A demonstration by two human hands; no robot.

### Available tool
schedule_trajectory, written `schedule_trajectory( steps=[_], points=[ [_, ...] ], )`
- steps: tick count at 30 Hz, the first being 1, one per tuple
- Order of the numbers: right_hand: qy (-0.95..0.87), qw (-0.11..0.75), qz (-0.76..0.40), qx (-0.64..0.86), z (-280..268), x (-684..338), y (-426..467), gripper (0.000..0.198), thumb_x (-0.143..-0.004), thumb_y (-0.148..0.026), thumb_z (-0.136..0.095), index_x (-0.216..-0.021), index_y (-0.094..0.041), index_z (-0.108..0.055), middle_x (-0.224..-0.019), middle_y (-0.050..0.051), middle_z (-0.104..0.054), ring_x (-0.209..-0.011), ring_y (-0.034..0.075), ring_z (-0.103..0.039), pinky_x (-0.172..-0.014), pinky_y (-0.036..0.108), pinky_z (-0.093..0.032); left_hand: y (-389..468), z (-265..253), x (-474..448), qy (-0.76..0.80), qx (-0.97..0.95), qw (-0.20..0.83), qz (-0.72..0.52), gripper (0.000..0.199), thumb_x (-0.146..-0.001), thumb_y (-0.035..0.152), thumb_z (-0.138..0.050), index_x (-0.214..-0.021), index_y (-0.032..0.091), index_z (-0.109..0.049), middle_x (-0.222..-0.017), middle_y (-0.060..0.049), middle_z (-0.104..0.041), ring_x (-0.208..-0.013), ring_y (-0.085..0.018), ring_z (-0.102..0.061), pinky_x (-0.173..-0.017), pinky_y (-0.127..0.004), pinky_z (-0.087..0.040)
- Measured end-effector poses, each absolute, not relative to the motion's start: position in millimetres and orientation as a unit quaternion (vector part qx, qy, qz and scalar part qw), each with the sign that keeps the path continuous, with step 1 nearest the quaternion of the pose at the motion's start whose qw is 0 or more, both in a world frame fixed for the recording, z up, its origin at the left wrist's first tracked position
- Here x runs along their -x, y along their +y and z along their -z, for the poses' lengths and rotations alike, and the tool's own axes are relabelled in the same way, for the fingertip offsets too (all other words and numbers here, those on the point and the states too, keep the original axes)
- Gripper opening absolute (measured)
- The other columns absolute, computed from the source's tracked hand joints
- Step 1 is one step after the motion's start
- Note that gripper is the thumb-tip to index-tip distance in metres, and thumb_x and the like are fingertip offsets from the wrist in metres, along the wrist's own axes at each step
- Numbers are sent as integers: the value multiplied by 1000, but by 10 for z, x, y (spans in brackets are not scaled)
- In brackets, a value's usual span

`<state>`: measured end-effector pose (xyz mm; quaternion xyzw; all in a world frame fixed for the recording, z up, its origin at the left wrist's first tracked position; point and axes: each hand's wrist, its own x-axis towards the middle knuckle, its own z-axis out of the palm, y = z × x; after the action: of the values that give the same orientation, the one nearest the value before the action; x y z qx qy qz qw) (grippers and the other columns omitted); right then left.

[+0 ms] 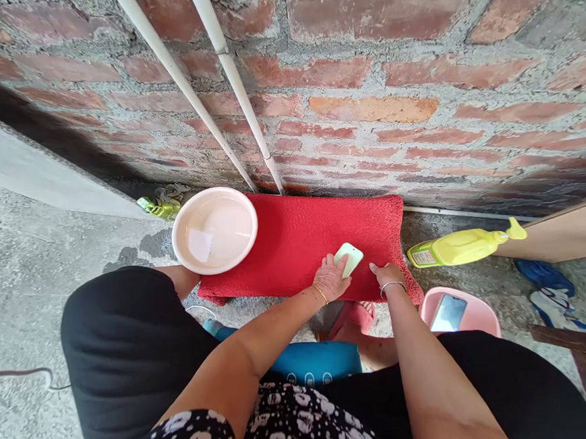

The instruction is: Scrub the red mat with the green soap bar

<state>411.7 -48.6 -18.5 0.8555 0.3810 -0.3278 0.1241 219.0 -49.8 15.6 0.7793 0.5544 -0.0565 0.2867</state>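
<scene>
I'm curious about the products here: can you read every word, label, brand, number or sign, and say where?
Nothing can be read.
Label on the yellow bottle: too small.
White ringed marks on the blue object: too small and blurred.

Bright diffuse light, shadow upper left, basin (220, 266) glare, edges seemingly stretched

The red cloth (294, 239) is matt and nubbly; the green piece (353, 258), left basin (216, 269) and right bottle (457, 248) look like smooth plastic. The far brick wall (327, 71) is rough, the concrete floor (13, 268) gritty.
</scene>
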Motion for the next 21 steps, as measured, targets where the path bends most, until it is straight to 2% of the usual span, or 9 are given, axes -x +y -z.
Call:
schedule_trajectory(
  steps=[7,11,17,21],
  points=[
    [329,88,360,-868,222,-4126,-488,48,-82,-55,-48,-104,-14,-59,-87,13,-67,-87,27,-64,-75,37,-46,130,-176,-1815,729,-654,199,38,67,-82,47,-49,-142,23,-30,-119,-14,-44,-106,-27,-47,-84,-35,-44],
    [328,84,361,-869,234,-4133,-489,50,-82,-56,-48,-106,-14,-58,-90,15,-67,-88,28,-64,-75,38,-47,-3,-189,-2004,690,-690,206,68,68,-82,45,-50,-143,23,-28,-122,-15,-42,-109,-28,-45,-84,-35,-44],
    [335,95,348,-870,181,-4110,-486,48,-82,-54,-49,-105,-13,-60,-100,18,-65,-97,30,-62,-77,39,-47,-414,-181,-2284,525,-793,302,73,68,-79,47,-52,-141,30,-30,-124,-10,-41,-111,-27,-44,-90,-36,-41],
    [340,93,340,-872,173,-4093,-496,47,-82,-53,-50,-104,-13,-60,-105,19,-64,-101,30,-61,-78,39,-47,-56,-168,-1923,639,-721,267,25,66,-79,48,-53,-139,28,-33,-119,-11,-43,-107,-26,-46,-89,-35,-41]
  ],
)
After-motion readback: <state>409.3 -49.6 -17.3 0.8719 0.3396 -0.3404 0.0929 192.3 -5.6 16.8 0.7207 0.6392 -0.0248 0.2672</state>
